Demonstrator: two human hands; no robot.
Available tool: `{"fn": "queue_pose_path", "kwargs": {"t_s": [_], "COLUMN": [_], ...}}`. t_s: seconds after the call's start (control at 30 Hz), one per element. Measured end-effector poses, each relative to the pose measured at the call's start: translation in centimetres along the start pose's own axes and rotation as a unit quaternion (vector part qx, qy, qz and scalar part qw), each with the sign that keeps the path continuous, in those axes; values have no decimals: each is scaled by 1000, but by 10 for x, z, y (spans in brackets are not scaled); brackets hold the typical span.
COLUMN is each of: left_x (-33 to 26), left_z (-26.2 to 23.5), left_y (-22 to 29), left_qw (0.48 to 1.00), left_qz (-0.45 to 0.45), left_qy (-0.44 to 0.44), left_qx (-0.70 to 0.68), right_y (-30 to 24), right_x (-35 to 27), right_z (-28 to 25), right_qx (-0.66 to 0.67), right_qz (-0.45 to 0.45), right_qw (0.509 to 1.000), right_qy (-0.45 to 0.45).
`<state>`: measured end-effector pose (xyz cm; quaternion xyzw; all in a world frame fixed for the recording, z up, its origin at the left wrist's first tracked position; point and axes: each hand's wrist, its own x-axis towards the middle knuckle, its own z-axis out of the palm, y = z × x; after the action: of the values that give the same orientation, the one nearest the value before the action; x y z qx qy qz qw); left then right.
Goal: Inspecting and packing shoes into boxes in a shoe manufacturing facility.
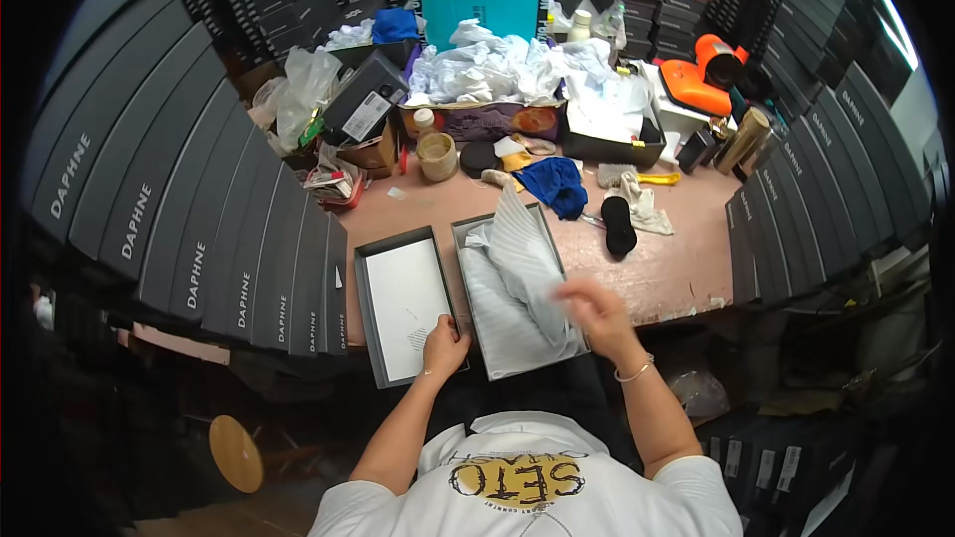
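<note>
1. Currently an open grey cardboard shoe box [476, 239] lined with white ribbed tissue paper [522, 268] lies on the pinkish table [686, 259], near its front edge.
2. Its grey lid with white inside [406, 300] lies just beside it on the left.
3. Left hand [444, 346] rests on the lid's near corner, fingers curled on the edge.
4. Right hand [589, 306] is blurred over the tissue paper; I cannot tell the fingers' state.
5. Stacked dark grey boxes with white labels [189, 209] stand left; a teal flat carton [479, 6] stands behind.

Our left hand [445, 346] rests with fingers curled, forearm bare and bent; our right hand [589, 310] is blurred, fingers spread, bangle on wrist
</note>
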<state>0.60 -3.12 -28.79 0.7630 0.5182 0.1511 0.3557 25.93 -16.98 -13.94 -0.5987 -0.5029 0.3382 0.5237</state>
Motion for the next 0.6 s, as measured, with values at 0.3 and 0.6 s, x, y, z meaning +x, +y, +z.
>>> {"fn": "queue_pose_path", "kwargs": {"t_s": [0.3,0.6], "left_x": [-18,-74], "left_z": [-88,-147], "left_y": [30,149], "left_qw": [976,773], "left_qz": [71,107], "left_qy": [41,-142], "left_qx": [-203,-609], "right_y": [80,0], "right_x": [62,38], "right_z": [34,30], "right_qx": [-69,191], "right_qz": [140,63], "right_qw": [987,979], "right_qy": [32,22]}}
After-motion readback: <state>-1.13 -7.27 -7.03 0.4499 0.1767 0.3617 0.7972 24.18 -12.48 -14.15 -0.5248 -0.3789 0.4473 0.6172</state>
